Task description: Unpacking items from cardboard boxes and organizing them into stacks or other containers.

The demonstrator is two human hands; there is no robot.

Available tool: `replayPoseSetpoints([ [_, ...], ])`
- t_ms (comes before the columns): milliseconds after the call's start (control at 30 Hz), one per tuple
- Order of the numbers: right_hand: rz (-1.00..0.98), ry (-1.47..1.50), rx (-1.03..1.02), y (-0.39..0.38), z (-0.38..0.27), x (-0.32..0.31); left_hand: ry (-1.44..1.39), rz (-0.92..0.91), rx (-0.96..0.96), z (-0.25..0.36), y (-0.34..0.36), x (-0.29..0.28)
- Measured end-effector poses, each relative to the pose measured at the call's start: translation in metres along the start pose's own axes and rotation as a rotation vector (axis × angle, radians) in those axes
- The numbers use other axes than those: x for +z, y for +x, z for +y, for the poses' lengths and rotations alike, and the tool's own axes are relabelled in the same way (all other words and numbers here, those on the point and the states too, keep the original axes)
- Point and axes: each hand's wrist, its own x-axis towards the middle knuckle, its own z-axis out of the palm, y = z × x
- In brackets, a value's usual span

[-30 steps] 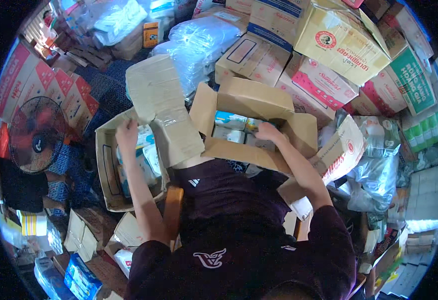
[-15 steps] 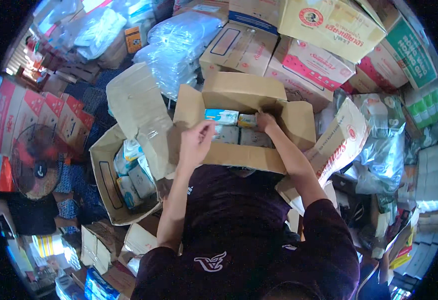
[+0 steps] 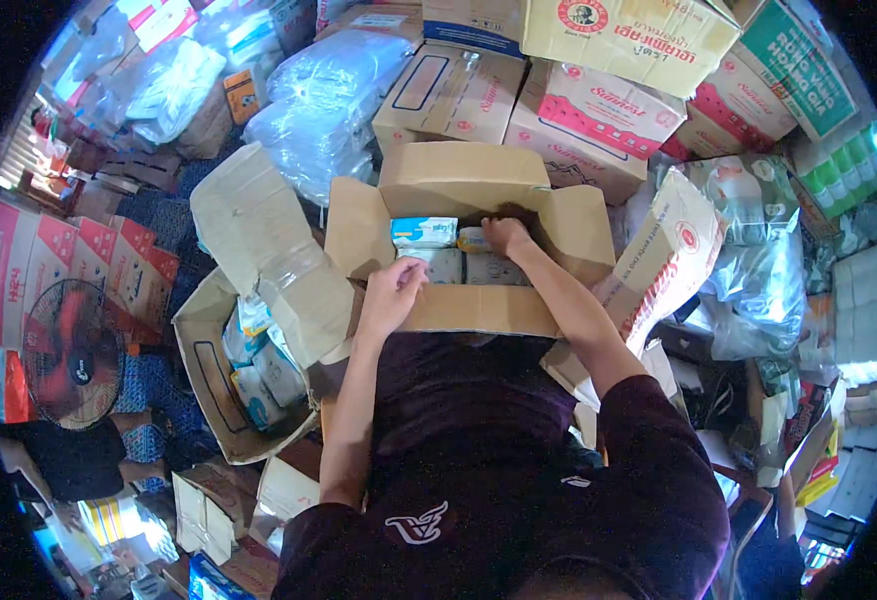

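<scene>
An open cardboard box (image 3: 479, 308) stands in front of me with its flaps spread, holding several soft packs in rows. At its back left lies a blue-and-white soft pack (image 3: 425, 233); beside it a white-and-yellow soft pack (image 3: 473, 239) is partly covered by my right hand (image 3: 506, 234). That hand reaches inside, fingers bent down and closed at the pack's right end, fingertips hidden. Two greyish packs, a left one (image 3: 431, 266) and a right one (image 3: 494, 269), fill the nearer row. Over the box's front left corner is my left hand (image 3: 391, 294), fingers curled, with nothing visible in it.
To the left, another open carton (image 3: 209, 375) holds several similar packs, its tall flap (image 3: 249, 205) leaning toward my box. A fan (image 3: 77, 355) stands farther left. Behind are stacked cartons (image 3: 454, 95) and clear plastic bundles (image 3: 324, 110). A carton flap (image 3: 664, 260) rises at right.
My left hand has come down from above the box to its front left corner. My right hand stays at the same pack. The whole view has shifted slightly.
</scene>
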Motion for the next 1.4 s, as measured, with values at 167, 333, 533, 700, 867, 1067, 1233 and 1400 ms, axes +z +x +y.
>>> replayPoseSetpoints([
  [167,0.062,-0.07,-0.048,-0.016,-0.001,-0.021,-0.007,0.032,-0.003,-0.005,-0.002,0.002],
  [333,0.066,-0.133,-0.088,-0.025,-0.009,-0.054,0.016,0.035,0.01,-0.008,-0.001,0.001],
  [533,0.129,0.079,-0.008,-0.049,-0.034,-0.129,0.006,0.049,-0.034,-0.009,0.002,0.001],
  [700,0.291,0.363,-0.098,-0.088,-0.051,-0.202,-0.097,0.021,-0.151,-0.001,0.003,-0.009],
  [867,0.485,0.299,-0.269,-0.15,-0.073,-0.269,-1.086,-0.417,-0.301,0.016,-0.001,-0.037],
  [1067,0.545,0.379,-0.863,-0.173,-0.087,-0.279,-1.77,-0.243,-0.375,0.051,-0.012,-0.028],
  [1233,0.825,0.535,-0.518,-0.142,-0.053,-0.212,-1.097,-0.019,-0.456,0.082,-0.036,-0.069],
  [1400,0.562,0.296,-0.068,-0.107,0.01,-0.159,-0.573,0.557,-0.115,0.104,-0.067,-0.143],
])
